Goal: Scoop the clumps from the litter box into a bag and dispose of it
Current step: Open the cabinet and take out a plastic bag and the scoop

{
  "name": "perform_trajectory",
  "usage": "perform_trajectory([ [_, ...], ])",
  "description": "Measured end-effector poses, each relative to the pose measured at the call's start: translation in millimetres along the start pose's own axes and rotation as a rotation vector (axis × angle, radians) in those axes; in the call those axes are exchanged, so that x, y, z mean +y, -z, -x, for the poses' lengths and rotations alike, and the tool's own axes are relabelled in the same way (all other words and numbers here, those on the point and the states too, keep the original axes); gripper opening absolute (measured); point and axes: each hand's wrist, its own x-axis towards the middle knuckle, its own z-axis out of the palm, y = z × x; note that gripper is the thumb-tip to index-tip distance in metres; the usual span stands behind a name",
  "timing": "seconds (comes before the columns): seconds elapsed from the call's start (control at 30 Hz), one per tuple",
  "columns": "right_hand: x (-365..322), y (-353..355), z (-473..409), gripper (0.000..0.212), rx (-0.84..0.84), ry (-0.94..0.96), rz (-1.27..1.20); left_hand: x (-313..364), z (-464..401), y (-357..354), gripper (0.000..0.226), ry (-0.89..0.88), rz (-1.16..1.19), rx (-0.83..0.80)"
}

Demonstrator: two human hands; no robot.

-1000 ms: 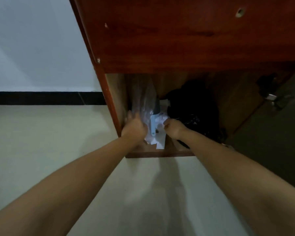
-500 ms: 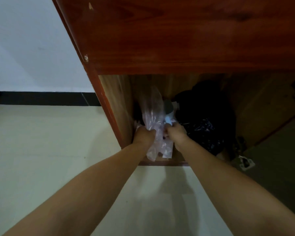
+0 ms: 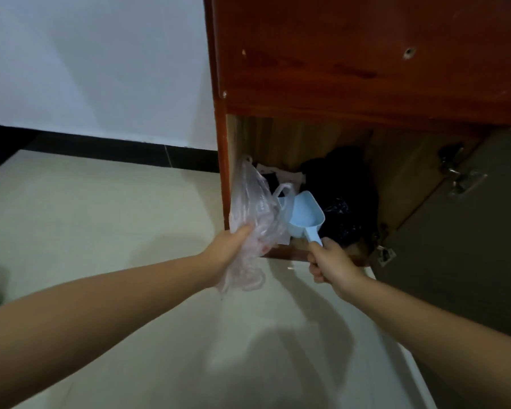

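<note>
My left hand [image 3: 229, 246] grips a crumpled clear plastic bag [image 3: 252, 211] at the left edge of the open cabinet compartment, and part of the bag hangs below the hand. My right hand [image 3: 328, 262] holds the handle of a light blue plastic scoop [image 3: 304, 215], its bowl pointing up and into the compartment. The scoop's bowl looks empty. No litter box is in view.
The red-brown wooden cabinet [image 3: 351, 69] stands against a white wall, its lower compartment open. Dark bags or cloth [image 3: 345, 202] and some white paper lie inside. The open cabinet door [image 3: 466, 219] with metal hinges stands at the right. Pale tiled floor [image 3: 101, 216] spreads to the left.
Both hands have drawn back out of the compartment. The left hand has pulled the clear bag out, and the right hand has lifted the blue scoop by its handle.
</note>
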Motion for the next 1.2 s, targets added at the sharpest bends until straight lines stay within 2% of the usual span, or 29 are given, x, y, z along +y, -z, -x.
perform_trajectory([
  [0.1,-21,-12,37,0.015,-0.020,0.005,-0.060,-5,21,-7,0.051,0.018,0.052,-0.165],
  [0.27,-37,-50,73,0.011,-0.174,0.076,-0.086,-18,55,-11,0.044,0.039,0.167,-0.112],
  [0.33,-40,-67,75,0.006,-0.186,0.070,-0.112,-19,66,5,0.029,0.011,0.203,0.016],
  [0.4,-45,-84,76,0.005,-0.167,0.028,-0.177,-19,77,26,0.024,-0.014,0.226,0.192],
  [0.5,-52,-118,81,0.013,-0.198,-0.099,-0.379,-24,98,59,0.014,-0.037,0.206,0.376],
  [0.6,-57,-165,101,0.018,-0.371,-0.314,-0.535,-37,126,93,0.016,-0.041,0.068,0.517],
  [0.67,-64,-195,119,0.018,-0.509,-0.429,-0.543,-45,149,118,0.018,-0.029,0.001,0.590],
  [0.8,-84,-244,142,0.018,-0.688,-0.468,-0.359,-45,205,172,0.023,-0.035,-0.022,0.799],
  [0.97,-89,-288,151,0.017,-0.837,-0.264,-0.033,-63,251,239,0.019,-0.080,0.005,0.971],
  [1.1,-73,-329,159,0.021,-0.861,-0.136,0.137,-107,260,280,0.018,-0.121,0.159,1.040],
  [1.2,-56,-365,172,0.026,-0.848,-0.125,0.192,-148,275,306,0.018,-0.086,0.138,1.053],
])
